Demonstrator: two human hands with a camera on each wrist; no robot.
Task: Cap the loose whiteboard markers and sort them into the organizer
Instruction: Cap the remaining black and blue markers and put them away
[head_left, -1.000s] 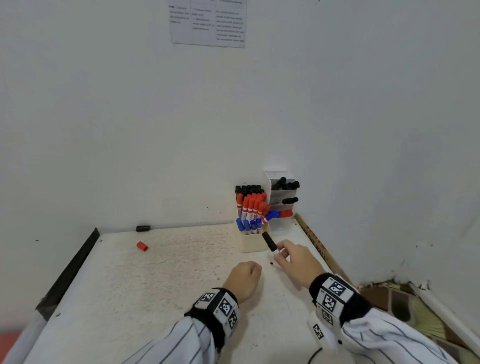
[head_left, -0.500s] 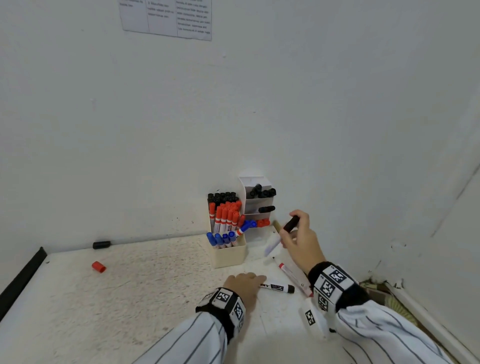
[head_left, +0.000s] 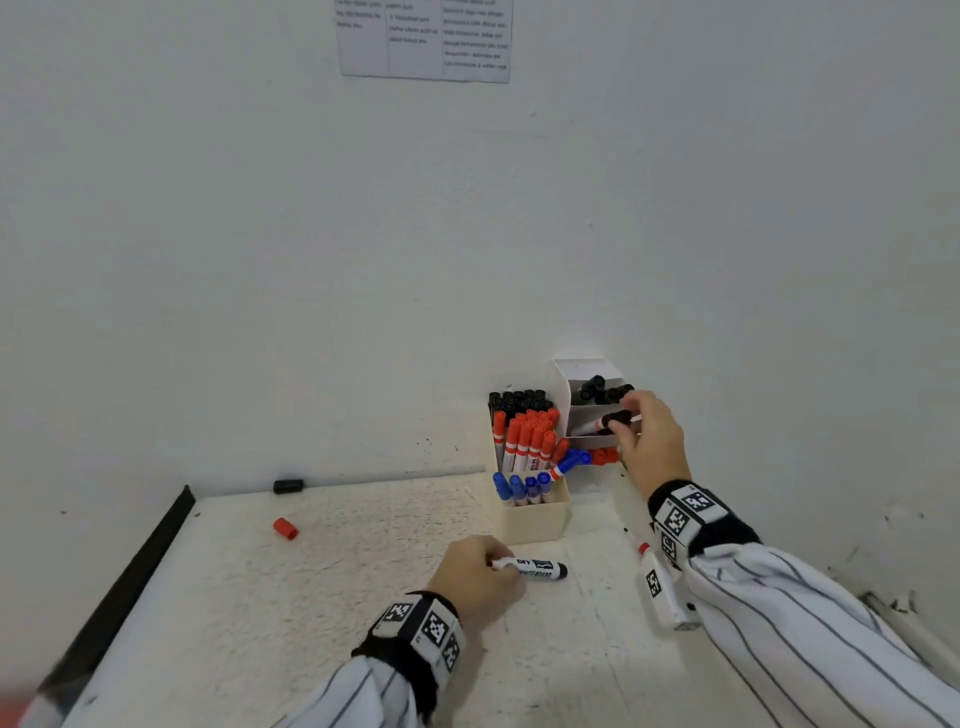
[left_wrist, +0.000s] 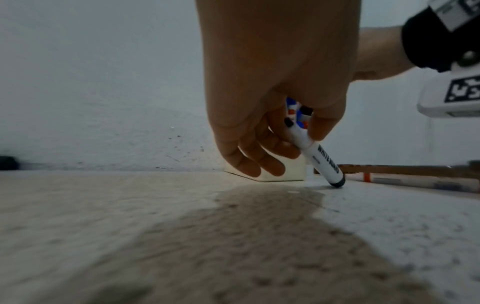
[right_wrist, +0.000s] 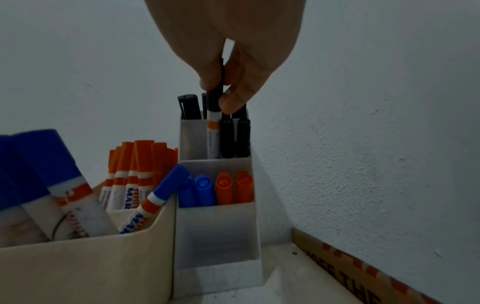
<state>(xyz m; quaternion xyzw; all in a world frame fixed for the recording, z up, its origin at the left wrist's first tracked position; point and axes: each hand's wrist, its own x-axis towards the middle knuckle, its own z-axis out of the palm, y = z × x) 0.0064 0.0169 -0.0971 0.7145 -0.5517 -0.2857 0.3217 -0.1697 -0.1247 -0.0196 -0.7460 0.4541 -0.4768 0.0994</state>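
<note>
Your right hand (head_left: 647, 441) pinches a black-capped marker (right_wrist: 214, 115) by its cap, barrel in the white organizer's (right_wrist: 218, 242) middle tier. Your left hand's fingers (left_wrist: 324, 127) grip an uncapped marker (left_wrist: 320, 156), its end on the worktop (head_left: 322, 597); only the left wrist view shows this tilt.

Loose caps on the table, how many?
2. A red cap lies on the table's left side, apart from everything. A black cap lies behind it at the wall edge. Others may be hidden behind the hands or the organizer.
</note>
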